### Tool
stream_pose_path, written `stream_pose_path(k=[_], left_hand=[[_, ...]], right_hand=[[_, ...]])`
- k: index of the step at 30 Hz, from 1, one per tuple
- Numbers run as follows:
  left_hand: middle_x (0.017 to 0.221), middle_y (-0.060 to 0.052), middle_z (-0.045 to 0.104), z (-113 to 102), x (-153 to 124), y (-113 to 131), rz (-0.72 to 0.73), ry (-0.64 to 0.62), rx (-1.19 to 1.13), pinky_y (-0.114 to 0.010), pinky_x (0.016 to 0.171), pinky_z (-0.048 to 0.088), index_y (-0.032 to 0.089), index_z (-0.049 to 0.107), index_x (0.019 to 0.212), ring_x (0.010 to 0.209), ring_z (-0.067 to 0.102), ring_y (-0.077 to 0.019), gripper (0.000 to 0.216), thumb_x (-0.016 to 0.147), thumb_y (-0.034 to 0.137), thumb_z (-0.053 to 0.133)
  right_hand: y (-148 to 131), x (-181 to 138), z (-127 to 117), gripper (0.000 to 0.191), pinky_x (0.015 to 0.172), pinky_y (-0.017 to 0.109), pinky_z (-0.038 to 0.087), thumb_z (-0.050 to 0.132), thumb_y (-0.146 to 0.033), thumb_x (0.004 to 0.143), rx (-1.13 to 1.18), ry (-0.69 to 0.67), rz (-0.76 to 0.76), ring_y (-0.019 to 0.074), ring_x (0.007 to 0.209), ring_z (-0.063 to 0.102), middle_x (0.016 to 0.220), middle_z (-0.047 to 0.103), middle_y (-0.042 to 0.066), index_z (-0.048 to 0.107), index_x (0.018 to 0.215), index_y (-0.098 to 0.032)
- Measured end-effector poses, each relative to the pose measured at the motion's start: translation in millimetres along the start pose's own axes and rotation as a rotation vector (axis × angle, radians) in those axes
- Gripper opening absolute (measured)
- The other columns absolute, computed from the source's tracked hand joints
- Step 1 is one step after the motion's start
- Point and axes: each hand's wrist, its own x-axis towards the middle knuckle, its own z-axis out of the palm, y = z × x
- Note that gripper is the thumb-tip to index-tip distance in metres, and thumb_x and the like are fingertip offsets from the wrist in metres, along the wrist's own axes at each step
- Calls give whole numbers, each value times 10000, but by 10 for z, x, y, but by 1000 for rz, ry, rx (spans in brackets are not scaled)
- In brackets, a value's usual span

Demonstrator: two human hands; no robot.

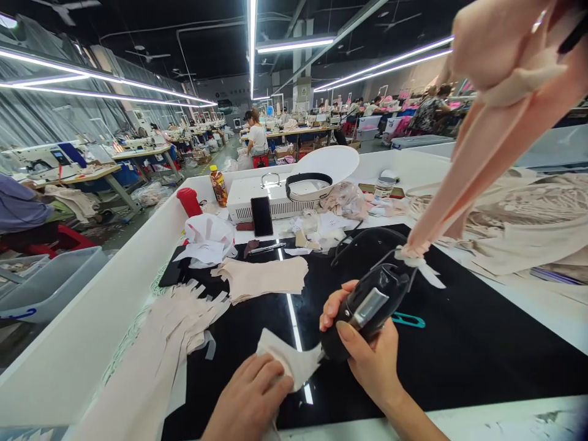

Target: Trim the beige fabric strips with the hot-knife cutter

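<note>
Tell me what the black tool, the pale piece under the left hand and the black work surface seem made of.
Black tool: probably hard, glossy plastic, given sharp highlights; its silver panel may be metal or coated plastic.
Pale piece: likely matte fabric, its surface soft-looking, without shine.
Black work surface: polished, mirroring a ceiling light; glass or acrylic, uncertain which.

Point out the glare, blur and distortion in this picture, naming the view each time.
Head view: a white light streak crosses the glossy black surface; head view: the peach fabric at upper right looks soft, while the black tool in the right hand is clearer; head view: the edges look stretched, probably by a wide lens.
</note>
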Motion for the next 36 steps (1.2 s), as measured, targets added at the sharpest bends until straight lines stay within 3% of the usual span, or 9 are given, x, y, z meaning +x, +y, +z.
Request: stream_pose_path(k=[3, 7, 12, 16, 20, 24, 29, 36], left_hand=[[1150, 52, 755, -173, 93, -215, 112, -42, -54, -320, 1163, 444, 271, 649, 1124, 1242, 662, -159, 193, 1069, 132, 527], [1163, 30, 761, -233, 175, -308, 110, -54, -149, -313, 1144, 473, 260, 650, 1149, 1178, 697, -139, 274, 1029, 44, 532], [1178, -53, 715, -153, 304, -198, -136, 4, -197, -299, 931, 615, 201, 648, 1204, 1065, 713, -178, 408, 927, -56, 494], [1234, -103, 690, -3, 432, -184, -108, 43, -128, -366, 1006, 606, 151, 613, 1265, 1167, 682, -225, 350, 969, -9, 517], [1189, -106, 697, 110, 464, -204, -104, 23, -74, -379, 991, 618, 138, 612, 1228, 1138, 696, -229, 267, 1004, 35, 510], [1199, -95, 703, 124, 420, -203, -134, 12, -94, -364, 1005, 615, 131, 611, 1236, 1154, 697, -221, 254, 1001, 55, 552], [1256, -88, 696, 142, 375, -201, -127, 36, -143, -314, 1070, 570, 142, 636, 1206, 1214, 673, -190, 216, 1046, 86, 502], [1264, -79, 690, 197, 338, -196, -130, 63, -167, -312, 1080, 555, 147, 623, 1243, 1230, 663, -203, 240, 1044, 78, 508]], right_hand=[[-8, 9, -17, 326, 661, 279, 558, 781, -308, 926, -10, -8, -9, 138, 695, 640, 856, 653, -17, 603, 1199, -300], [10, -2, -13, 322, 652, 287, 570, 780, -301, 924, -32, -33, -18, 147, 690, 651, 850, 661, -4, 606, 1195, -296], [17, -42, -13, 310, 648, 293, 580, 792, -307, 914, -50, -12, -16, 152, 687, 649, 840, 661, -1, 619, 1171, -288], [15, -46, -88, 301, 660, 302, 593, 771, -274, 928, -96, -55, -67, 162, 711, 652, 847, 667, 8, 621, 1189, -282], [-10, -60, -125, 300, 653, 313, 593, 776, -295, 923, -128, -38, -69, 171, 705, 653, 841, 667, 16, 628, 1184, -282], [-68, -99, -87, 288, 649, 323, 590, 804, -368, 898, -124, 41, -5, 173, 693, 629, 812, 651, 16, 652, 1127, -284], [-106, -92, -96, 273, 609, 333, 600, 784, -363, 914, -145, -19, -36, 187, 675, 634, 791, 655, 26, 656, 1142, -286], [43, 116, -6, 305, 634, 348, 597, 787, -308, 911, -75, 27, -45, 185, 699, 629, 818, 649, 19, 638, 1177, -289]])
